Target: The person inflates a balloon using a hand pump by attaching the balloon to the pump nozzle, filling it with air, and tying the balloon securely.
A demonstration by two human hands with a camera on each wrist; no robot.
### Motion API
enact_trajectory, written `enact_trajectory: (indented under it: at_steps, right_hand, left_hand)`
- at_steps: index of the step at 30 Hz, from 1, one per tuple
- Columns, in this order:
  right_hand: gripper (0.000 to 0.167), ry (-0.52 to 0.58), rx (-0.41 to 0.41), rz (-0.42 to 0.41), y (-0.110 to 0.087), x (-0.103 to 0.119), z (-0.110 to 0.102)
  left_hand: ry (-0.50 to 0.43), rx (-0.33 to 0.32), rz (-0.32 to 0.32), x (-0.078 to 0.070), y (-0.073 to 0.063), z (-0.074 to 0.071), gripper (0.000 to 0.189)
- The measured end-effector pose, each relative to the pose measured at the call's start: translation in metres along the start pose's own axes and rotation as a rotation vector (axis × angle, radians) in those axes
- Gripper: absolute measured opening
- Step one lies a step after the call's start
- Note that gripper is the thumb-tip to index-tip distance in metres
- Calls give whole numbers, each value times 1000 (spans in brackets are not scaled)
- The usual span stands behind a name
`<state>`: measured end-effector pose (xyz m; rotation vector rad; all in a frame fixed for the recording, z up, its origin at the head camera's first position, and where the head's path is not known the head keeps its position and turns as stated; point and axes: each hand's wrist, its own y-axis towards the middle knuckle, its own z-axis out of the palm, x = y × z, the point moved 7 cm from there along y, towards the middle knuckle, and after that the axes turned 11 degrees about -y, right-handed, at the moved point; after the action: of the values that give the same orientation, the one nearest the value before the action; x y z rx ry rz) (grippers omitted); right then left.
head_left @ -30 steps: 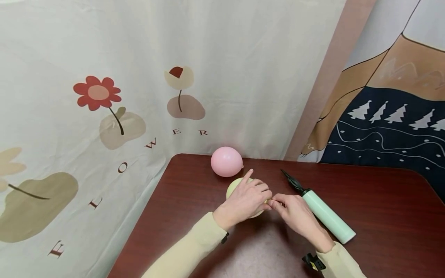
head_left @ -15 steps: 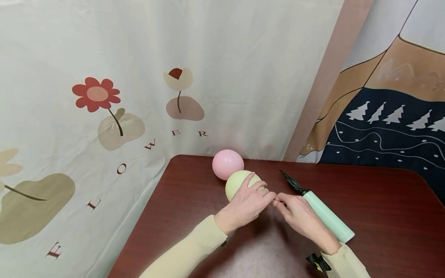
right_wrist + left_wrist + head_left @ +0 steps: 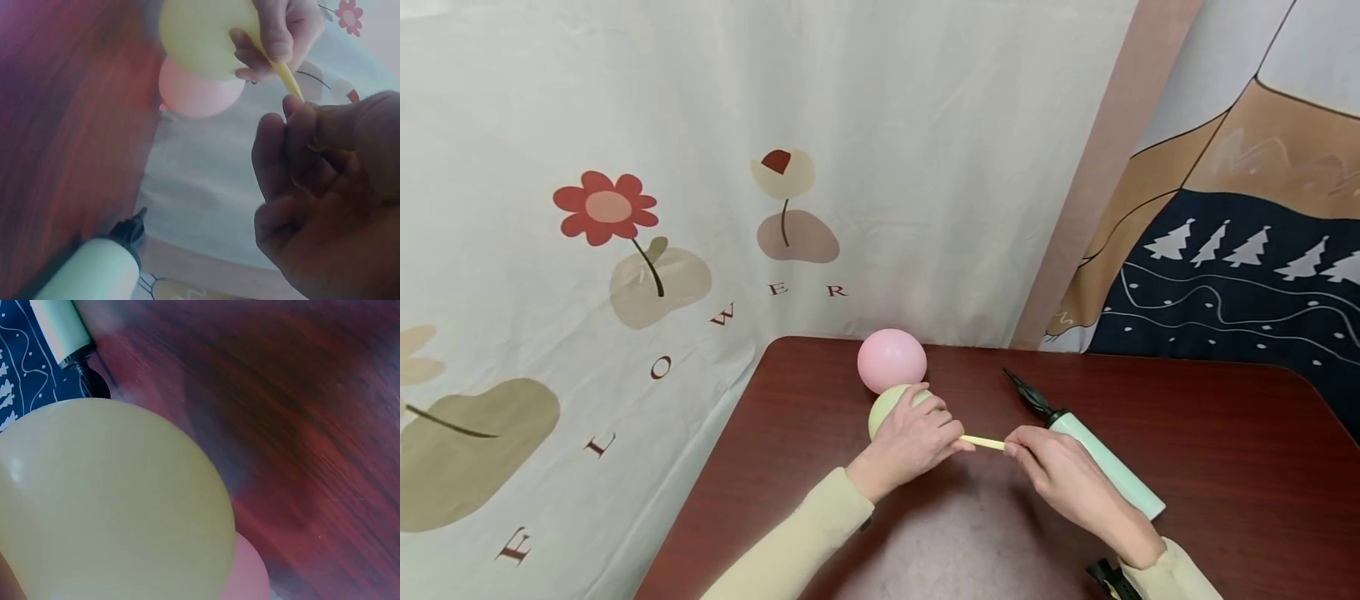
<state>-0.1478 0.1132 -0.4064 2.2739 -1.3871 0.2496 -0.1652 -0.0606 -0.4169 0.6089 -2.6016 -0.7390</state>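
An inflated pale yellow balloon (image 3: 886,407) is held by my left hand (image 3: 913,435), whose thumb and fingers pinch it at the base of its neck. The balloon's neck (image 3: 983,442) is stretched out as a thin strip between the two hands. At its far end my right hand (image 3: 1063,475) pinches the tip between thumb and forefinger. In the right wrist view the right hand (image 3: 331,169) has its other fingers curled, and the stretched neck (image 3: 288,81) runs up to the left hand (image 3: 284,37). The yellow balloon (image 3: 119,500) fills much of the left wrist view.
Just behind the yellow balloon sits a pink balloon (image 3: 892,361), knotted, near the table's back edge. A mint-green hand pump (image 3: 1108,462) with a black nozzle lies right of the right hand on the dark red table (image 3: 1240,467). A printed curtain (image 3: 925,167) hangs behind.
The hands have drawn apart, the right moving right and the left moving left, stretching the balloon's neck into a longer strip. Earlier the two hands' fingers were close together.
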Motion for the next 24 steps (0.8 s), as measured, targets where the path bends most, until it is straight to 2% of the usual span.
enact_trajectory:
  at_steps: [4, 7, 10, 11, 12, 17, 21, 24]
  right_hand:
    - [9, -53, -38, -68, -8, 1, -11]
    - [8, -130, -122, -105, -15, 0, -24]
    - [11, -216, -218, -137, -24, -1, -40]
    - [4, -245, -252, -148, -27, -1, -44]
    - [6, -271, -286, -161, -30, -1, -49]
    - [55, -363, -443, -232, -38, -1, -72]
    - [48, -394, -585, -315, -38, 4, -87]
    - [40, -396, -694, -376, -36, 10, -94]
  left_hand:
    - [-17, -7, -20, 4, -2, -1, 21]
    - [-21, -6, -50, 8, -3, -3, 7]
    - [-31, -9, -75, 13, -4, -5, 6]
    - [-36, -11, -76, 14, -5, -6, 5]
    - [-38, -9, -72, 15, -5, -6, 7]
    - [-60, 2, -4, 8, -1, -11, 31]
    - [-81, 13, 42, 0, 5, -14, 33]
    - [-114, 44, 63, -6, 7, -15, 31]
